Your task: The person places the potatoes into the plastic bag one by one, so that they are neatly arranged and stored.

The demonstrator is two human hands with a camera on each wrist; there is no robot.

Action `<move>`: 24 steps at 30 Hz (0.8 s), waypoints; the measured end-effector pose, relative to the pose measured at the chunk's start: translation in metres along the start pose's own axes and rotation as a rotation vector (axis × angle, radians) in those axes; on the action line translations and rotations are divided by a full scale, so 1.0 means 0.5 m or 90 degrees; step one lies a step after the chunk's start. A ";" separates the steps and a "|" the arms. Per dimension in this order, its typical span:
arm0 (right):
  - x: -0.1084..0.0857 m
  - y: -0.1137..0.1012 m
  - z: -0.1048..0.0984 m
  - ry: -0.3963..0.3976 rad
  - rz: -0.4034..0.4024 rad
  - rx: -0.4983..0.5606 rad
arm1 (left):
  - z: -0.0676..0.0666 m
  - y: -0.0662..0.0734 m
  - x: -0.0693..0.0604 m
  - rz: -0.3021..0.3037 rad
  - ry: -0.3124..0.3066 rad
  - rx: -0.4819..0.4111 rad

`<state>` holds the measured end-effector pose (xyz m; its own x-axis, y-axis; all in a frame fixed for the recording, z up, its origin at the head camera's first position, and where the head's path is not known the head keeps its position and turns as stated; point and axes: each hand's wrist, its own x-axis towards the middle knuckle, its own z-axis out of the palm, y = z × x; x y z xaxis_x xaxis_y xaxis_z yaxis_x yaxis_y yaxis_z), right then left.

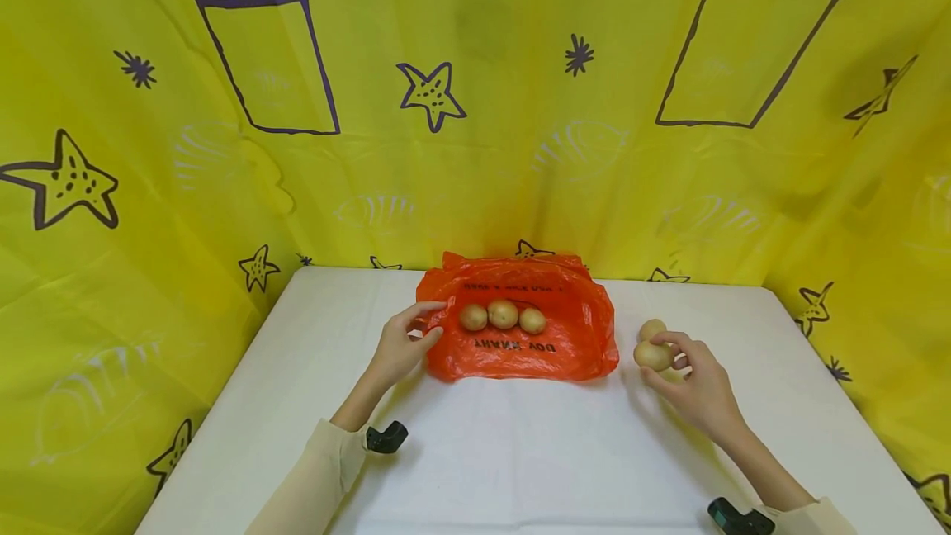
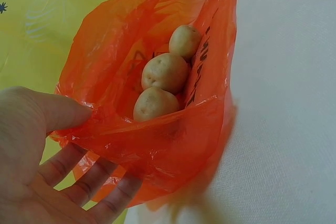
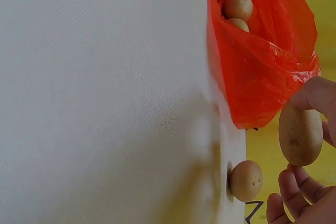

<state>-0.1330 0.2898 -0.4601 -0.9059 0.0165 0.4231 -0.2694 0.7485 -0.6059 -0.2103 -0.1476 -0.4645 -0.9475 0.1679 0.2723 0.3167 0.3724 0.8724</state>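
Note:
An open red plastic bag [image 1: 550, 366] with black lettering lies at the table's back middle, and three potatoes [image 1: 503, 314] sit inside it in a row. My left hand [image 1: 401, 347] is at the bag's left edge, its thumb and fingers pinching the film in the left wrist view [image 2: 58, 145]. To the right of the bag, my right hand [image 1: 698, 386] holds a potato [image 3: 300, 135] between thumb and fingers, raised off the table. Another potato [image 3: 245, 181] rests on the table just behind it, partly hidden by the held one in the head view.
A white cloth covers the table [image 1: 505, 452]. Behind and on both sides hangs a yellow curtain [image 1: 475, 180] printed with starfish and frames. A dark wrist camera [image 1: 387, 437] sits on the left sleeve, another [image 1: 740, 517] on the right.

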 end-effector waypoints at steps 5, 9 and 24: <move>0.001 -0.003 -0.001 0.010 -0.007 -0.002 | -0.001 0.003 0.000 -0.008 0.001 -0.002; 0.000 -0.003 0.000 0.016 -0.015 -0.003 | -0.002 0.002 0.001 -0.005 0.001 0.001; 0.003 -0.018 -0.001 0.014 -0.031 0.008 | -0.005 0.004 0.001 -0.001 -0.001 0.005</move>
<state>-0.1315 0.2833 -0.4536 -0.8842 -0.0049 0.4670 -0.3171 0.7404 -0.5927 -0.2101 -0.1489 -0.4617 -0.9480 0.1684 0.2700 0.3152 0.3797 0.8697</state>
